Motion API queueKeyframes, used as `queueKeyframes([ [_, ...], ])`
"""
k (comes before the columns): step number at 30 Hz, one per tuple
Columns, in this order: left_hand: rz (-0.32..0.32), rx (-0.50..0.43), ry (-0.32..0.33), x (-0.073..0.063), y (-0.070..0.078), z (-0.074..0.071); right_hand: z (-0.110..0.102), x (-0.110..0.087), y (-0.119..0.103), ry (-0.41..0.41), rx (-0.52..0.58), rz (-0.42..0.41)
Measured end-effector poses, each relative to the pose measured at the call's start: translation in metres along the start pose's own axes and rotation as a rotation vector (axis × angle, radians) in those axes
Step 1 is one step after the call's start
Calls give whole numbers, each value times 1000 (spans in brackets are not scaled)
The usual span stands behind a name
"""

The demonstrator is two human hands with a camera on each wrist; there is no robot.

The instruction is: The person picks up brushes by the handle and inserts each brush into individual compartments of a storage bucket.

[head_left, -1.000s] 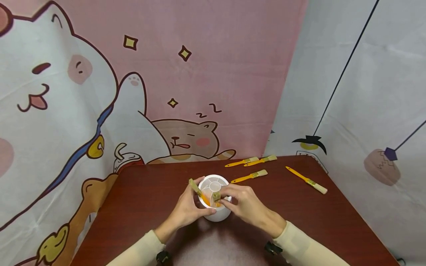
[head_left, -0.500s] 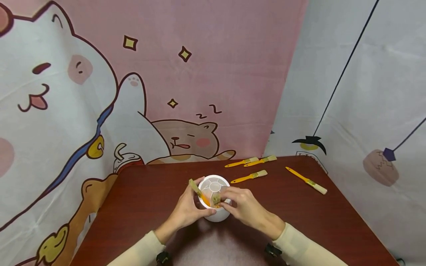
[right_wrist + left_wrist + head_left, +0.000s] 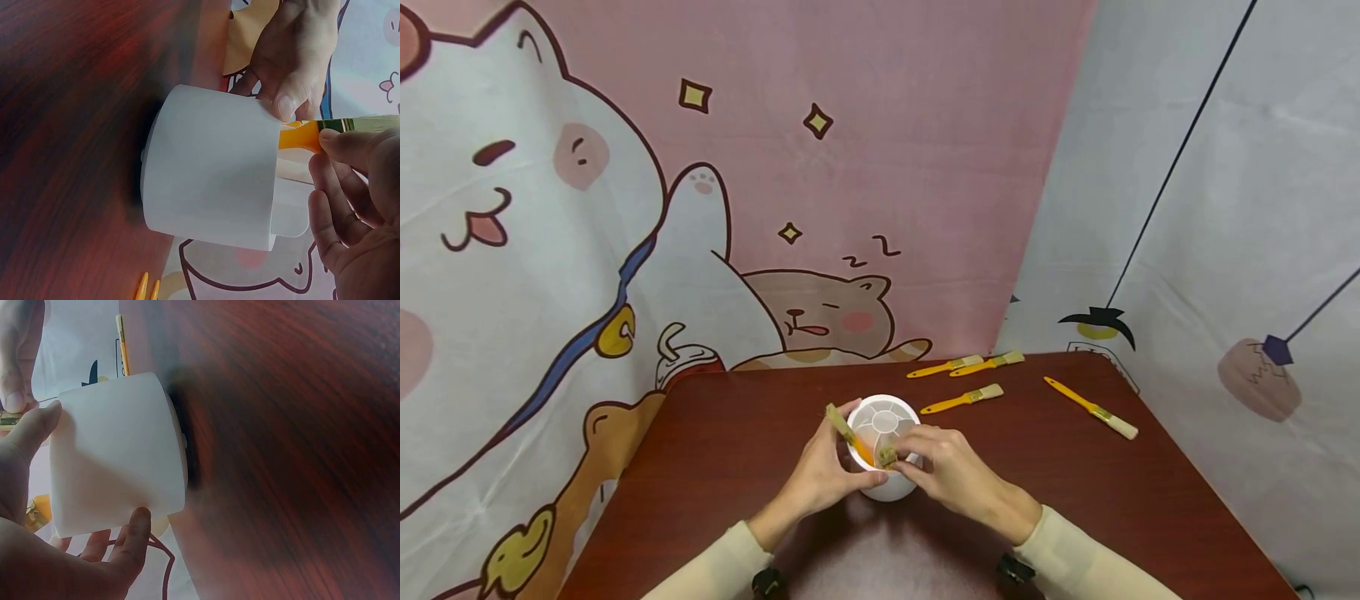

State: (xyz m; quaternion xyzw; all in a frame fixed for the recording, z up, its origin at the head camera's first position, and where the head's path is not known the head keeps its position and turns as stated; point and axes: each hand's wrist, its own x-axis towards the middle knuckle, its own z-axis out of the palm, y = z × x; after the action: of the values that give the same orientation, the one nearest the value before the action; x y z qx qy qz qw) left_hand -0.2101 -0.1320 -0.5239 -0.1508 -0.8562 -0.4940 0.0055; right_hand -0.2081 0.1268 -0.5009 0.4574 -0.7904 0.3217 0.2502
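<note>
A white round holder (image 3: 891, 487) with several compartments stands on the table in front of me. My left hand (image 3: 822, 468) grips it from the left side, thumb at the near rim and fingers round the wall. One paintbrush (image 3: 852, 437) leans in a left compartment, bristles up and tilted outward. With thumb and fingers, my right hand (image 3: 951, 468) pinches a second paintbrush (image 3: 301, 137) by its metal band. That brush has its orange handle down inside the near part of the holder and its bristles above the rim; the lower handle is hidden by the wall.
Three yellow-handled paintbrushes (image 3: 962, 399) lie at the back of the dark red wooden table (image 3: 715, 475). Another paintbrush (image 3: 1091, 406) lies farther right, near the table's right side. A cartoon-printed cloth (image 3: 925, 167) hangs behind the table.
My right hand has shifted slightly toward me, and the pinched paintbrush's bristle end has moved closer to the holder's near rim. The left hand and the holder stay in place.
</note>
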Motion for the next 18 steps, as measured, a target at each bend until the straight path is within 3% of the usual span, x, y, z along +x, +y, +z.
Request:
queueKeyframes([
  [18,3,7,1,0,0,2,1,-1,-3,-2,53,-16],
])
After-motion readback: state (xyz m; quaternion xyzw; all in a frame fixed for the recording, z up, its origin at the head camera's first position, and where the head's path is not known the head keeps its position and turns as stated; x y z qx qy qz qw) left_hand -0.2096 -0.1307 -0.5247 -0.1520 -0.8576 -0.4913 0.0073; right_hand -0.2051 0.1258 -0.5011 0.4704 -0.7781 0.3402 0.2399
